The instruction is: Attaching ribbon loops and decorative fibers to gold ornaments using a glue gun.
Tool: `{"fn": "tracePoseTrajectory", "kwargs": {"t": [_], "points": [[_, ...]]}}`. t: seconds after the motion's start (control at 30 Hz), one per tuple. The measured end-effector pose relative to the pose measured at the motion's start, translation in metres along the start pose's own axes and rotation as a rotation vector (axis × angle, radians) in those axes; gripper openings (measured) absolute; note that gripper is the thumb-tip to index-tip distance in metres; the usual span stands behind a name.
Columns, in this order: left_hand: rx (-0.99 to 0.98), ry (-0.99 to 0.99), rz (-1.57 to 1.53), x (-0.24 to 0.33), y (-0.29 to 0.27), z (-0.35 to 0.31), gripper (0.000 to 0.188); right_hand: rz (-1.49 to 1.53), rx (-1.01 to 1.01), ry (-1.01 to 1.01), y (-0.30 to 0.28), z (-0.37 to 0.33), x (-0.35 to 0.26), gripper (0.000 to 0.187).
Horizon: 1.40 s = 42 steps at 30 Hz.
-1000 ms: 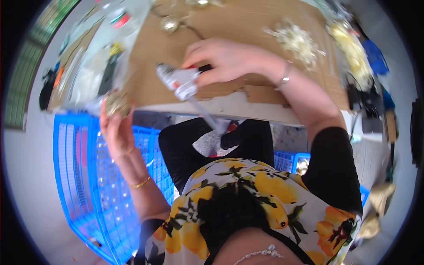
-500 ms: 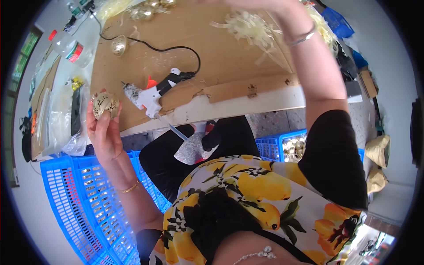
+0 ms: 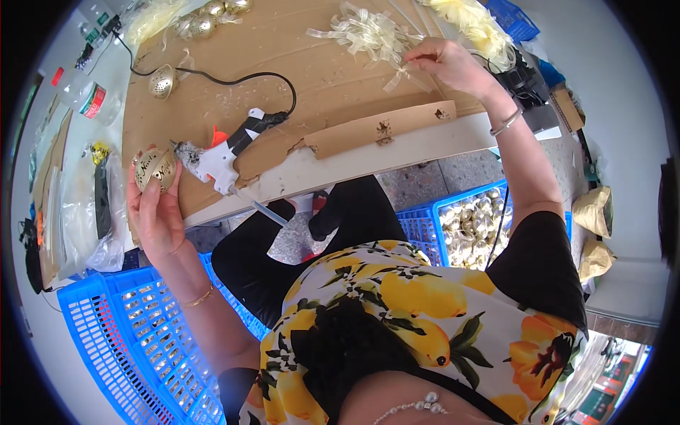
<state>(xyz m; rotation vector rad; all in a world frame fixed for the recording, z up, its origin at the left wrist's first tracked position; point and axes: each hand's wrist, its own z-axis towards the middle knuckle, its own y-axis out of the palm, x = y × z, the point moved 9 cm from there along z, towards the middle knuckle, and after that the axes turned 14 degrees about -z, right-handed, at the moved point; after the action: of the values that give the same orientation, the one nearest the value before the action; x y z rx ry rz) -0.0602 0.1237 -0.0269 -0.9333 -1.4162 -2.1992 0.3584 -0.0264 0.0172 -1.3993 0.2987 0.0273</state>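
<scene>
A gold ball ornament (image 3: 154,168) with dark lettering is held up in my left hand (image 3: 157,212), thumb in front and fingers behind, by the table's left front corner. My right hand (image 3: 453,67) pinches a pale cream ribbon bow (image 3: 398,75) at the edge of a pile of such ribbons (image 3: 372,32). A white and black glue gun (image 3: 216,161) lies on the cardboard, its nozzle close to the ornament. From its rear end a clear glue stick (image 3: 261,207) juts over the table edge.
Another gold ornament (image 3: 163,82) lies behind the glue gun, with several more (image 3: 212,15) at the back. A black cord (image 3: 241,79) crosses the cardboard (image 3: 340,99). Blue crates stand left (image 3: 92,312) and right (image 3: 421,230) of my legs. A plastic bottle (image 3: 88,95) is at far left.
My right hand has come down and nearer from the far side of the table to the ribbon pile and now pinches a bow. The left hand still holds the ornament. The whole view has shifted.
</scene>
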Motion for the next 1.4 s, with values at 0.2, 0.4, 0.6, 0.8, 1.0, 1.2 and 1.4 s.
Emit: {"fn": "tracePoseTrajectory", "kwargs": {"t": [0.2, 0.4, 0.6, 0.8, 1.0, 1.2, 1.4], "points": [[-0.015, -0.013, -0.028, -0.004, 0.001, 0.0, 0.043, -0.186, 0.02, -0.107, -0.004, 0.004, -0.011, 0.008], [-0.009, -0.02, -0.037, 0.003, -0.005, -0.007, 0.046, 0.15, -0.006, -0.183, -0.055, -0.01, -0.084, 0.006], [-0.079, 0.01, -0.048, -0.001, 0.038, -0.015, 0.053, 0.136, 0.196, -0.833, -0.092, -0.042, -0.231, 0.005], [-0.099, -0.051, 0.093, 0.011, 0.07, -0.038, 0.056, 0.143, 0.331, -1.14, -0.058, -0.029, -0.317, 0.008], [-0.121, -0.068, 0.19, 0.014, 0.072, -0.051, 0.056, 0.072, 0.264, -1.087, -0.032, -0.004, -0.331, 0.013], [-0.12, -0.054, 0.292, 0.011, 0.075, -0.051, 0.057, 0.047, 0.245, -1.091, -0.027, -0.002, -0.332, 0.011], [-0.057, -0.095, 0.361, 0.008, 0.076, -0.054, 0.055, 0.013, 0.294, -1.084, -0.028, -0.005, -0.33, 0.009]]}}
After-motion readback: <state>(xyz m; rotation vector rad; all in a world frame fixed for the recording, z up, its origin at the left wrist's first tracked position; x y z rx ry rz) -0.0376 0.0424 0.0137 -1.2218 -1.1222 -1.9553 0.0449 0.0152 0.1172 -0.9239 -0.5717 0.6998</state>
